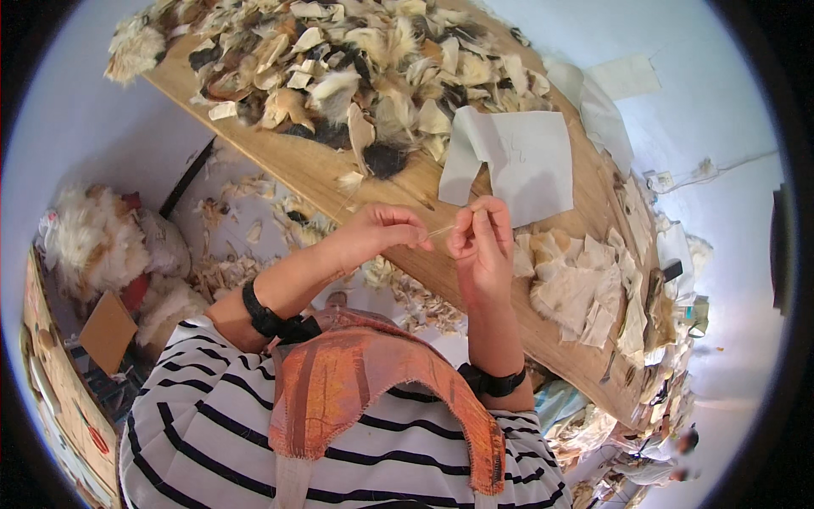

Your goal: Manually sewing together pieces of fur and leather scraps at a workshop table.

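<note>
Left hand (397, 227) and right hand (483, 232) are closed in pinches on a thin pale strand (440, 231), stretched between them above the tabletop (284, 163), and tension should be applied gently so that slipping or snapping is avoided.

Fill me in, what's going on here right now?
A person in a striped top has a thin pale strand, possibly thread, pinched between the left-hand grip and the right-hand grip, near the edge of a wooden table. Beyond lies a big heap of fur scraps, with a creased white sheet beside it. Flat pale pieces lie to the right. Whether there's a needle is too small to tell.
</note>
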A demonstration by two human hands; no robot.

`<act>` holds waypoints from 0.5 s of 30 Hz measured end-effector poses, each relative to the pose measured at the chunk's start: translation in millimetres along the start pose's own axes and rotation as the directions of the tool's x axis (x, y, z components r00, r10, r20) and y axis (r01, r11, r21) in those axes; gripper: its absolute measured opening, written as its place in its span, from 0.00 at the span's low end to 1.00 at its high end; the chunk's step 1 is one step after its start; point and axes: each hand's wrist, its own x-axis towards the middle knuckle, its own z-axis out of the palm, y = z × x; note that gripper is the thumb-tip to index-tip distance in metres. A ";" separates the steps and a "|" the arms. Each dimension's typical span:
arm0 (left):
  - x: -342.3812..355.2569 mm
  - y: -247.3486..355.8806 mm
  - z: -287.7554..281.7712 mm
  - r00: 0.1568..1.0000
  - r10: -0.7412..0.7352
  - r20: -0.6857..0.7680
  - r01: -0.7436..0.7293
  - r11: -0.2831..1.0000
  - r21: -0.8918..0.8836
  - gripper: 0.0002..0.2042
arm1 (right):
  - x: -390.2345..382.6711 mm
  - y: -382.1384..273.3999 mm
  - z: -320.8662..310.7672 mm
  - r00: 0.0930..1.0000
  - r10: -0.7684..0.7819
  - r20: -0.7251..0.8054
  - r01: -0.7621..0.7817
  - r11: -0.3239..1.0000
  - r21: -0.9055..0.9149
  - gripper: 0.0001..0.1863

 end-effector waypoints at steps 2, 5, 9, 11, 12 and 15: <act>-0.3 -0.9 -2.2 1.000 0.007 0.002 -0.007 1.000 0.017 0.08 | -0.3 0.3 -0.5 1.000 -0.018 -0.013 0.019 0.997 0.070 0.04; -0.5 -1.1 -3.9 1.000 0.004 -0.015 -0.003 1.000 0.015 0.08 | -0.8 0.2 -1.8 0.998 -0.001 0.060 -0.001 0.999 0.049 0.05; -1.6 -6.2 -3.8 1.000 0.019 0.005 -0.020 0.999 0.045 0.08 | -1.4 2.2 -2.6 0.999 0.022 0.034 -0.025 0.996 0.086 0.05; -6.7 -15.4 -11.9 0.999 0.030 0.015 -0.031 0.997 0.068 0.08 | -2.0 3.3 -4.0 0.999 0.011 0.044 -0.016 0.994 0.107 0.05; -11.9 -23.7 -17.5 0.995 -0.044 0.085 0.038 0.997 0.065 0.09 | -2.5 3.9 -5.2 0.999 0.015 0.045 -0.020 0.994 0.109 0.05; -34.1 -54.4 -56.6 0.953 -0.274 0.129 0.241 0.944 0.225 0.11 | -5.3 4.6 -10.6 0.999 0.041 0.019 -0.042 0.996 0.075 0.05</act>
